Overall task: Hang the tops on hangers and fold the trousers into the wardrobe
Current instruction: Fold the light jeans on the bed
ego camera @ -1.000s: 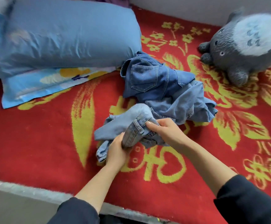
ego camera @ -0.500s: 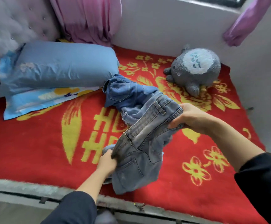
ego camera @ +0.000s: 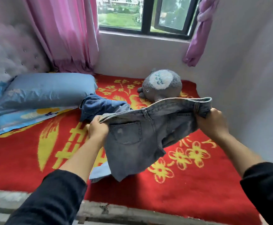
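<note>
Faded grey-blue denim shorts hang in the air above the bed, spread by their waistband between our two hands. We judge that we hold them this way to pull the waistband straight and let the legs drop flat, so the piece can be squared up before folding. The back pocket faces us.

Our left hand grips the left end of the waistband, its fingers curled tightly round the denim edge. Our right hand is raised a little higher and clenches the bunched right end, its fingers wrapped round the cloth, so the band tilts up to the right. Neither hand has any slack in it.

The lower hem hangs free over the red flowered blanket. Beneath it lies a pale blue garment; we cannot tell whether the two touch. A darker pair of jeans lies crumpled beyond our left hand, just beside the blue pillow, waiting its turn. A grey plush toy sits near the wall. No wardrobe shows, so folding comes first, on the bed.
</note>
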Tool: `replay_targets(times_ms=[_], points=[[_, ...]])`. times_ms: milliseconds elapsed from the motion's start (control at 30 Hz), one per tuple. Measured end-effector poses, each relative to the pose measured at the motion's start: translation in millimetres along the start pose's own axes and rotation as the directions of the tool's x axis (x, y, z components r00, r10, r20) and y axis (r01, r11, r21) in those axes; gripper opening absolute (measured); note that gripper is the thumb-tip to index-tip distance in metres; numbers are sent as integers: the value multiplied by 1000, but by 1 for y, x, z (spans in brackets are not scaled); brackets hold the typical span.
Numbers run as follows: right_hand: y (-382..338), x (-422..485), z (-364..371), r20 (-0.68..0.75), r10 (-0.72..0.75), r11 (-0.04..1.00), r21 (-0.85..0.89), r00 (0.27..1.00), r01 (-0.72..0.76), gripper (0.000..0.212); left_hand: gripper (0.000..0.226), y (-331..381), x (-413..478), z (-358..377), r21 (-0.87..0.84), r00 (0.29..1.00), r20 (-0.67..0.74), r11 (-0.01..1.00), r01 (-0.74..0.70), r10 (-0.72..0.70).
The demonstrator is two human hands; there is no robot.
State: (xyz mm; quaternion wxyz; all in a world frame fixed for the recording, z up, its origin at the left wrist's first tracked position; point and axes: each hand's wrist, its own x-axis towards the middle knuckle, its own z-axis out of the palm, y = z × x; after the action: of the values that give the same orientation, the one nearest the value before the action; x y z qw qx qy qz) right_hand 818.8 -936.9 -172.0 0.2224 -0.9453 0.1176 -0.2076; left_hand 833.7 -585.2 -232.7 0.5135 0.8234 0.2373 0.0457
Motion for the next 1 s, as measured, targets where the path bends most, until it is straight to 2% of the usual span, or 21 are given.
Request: replay_targets(times_ms=[67, 100, 167, 233, 267, 367, 433, 500, 567, 667, 733, 800, 900, 1000], points=[[13, 4, -26, -78, 50, 999, -5, 996, -51, 57, 28, 50, -16, 13, -285, 978, 195, 950, 128, -73], [18, 6, -38, -105, 75, 997, -13, 992, -77, 55, 36, 73, -24, 17, -367, 947, 307, 906, 211, -97], [28, 13, -65, -102, 141, 990, -13, 985, -143, 55, 47, 113, -34, 23, -425, 906, 421, 875, 233, -37], [30, 21, -90, -40, 237, 969, 89, 971, -232, 66, 55, 149, -37, 29, -480, 914, 399, 867, 134, 79], [28, 28, -100, 7, 287, 935, 218, 958, -281, 68, 57, 166, -37, 32, -521, 921, 363, 850, 73, 143], [19, 51, -122, 114, 404, 676, 632, 908, -380, 54, 58, 210, -31, 44, -665, 907, 259, 742, -83, 333], [17, 67, -127, 109, 412, 549, 763, 905, -342, 44, 60, 232, -23, 54, -711, 897, 212, 691, -130, 387], [25, 87, -121, 97, 398, 523, 793, 912, -312, 40, 55, 244, -11, 67, -711, 905, 198, 690, -133, 378], [39, 109, -105, 133, 393, 540, 768, 910, -345, 38, 37, 249, 8, 85, -670, 915, 204, 731, -129, 349], [60, 148, -74, 237, 393, 527, 734, 888, -429, 40, 21, 259, 38, 119, -629, 902, 316, 777, -34, 295], [67, 183, -59, 298, 369, 501, 734, 880, -458, 36, 26, 275, 59, 141, -622, 880, 389, 782, 34, 271], [68, 223, -52, 319, 343, 468, 757, 884, -455, 34, 40, 300, 78, 161, -644, 851, 446, 760, 91, 277], [66, 283, -54, 269, 322, 459, 794, 908, -398, 33, 34, 344, 102, 181, -695, 778, 500, 712, 98, 381], [62, 330, -66, 184, 285, 502, 807, 941, -310, 27, 48, 391, 119, 189, -740, 723, 490, 670, 49, 488]])
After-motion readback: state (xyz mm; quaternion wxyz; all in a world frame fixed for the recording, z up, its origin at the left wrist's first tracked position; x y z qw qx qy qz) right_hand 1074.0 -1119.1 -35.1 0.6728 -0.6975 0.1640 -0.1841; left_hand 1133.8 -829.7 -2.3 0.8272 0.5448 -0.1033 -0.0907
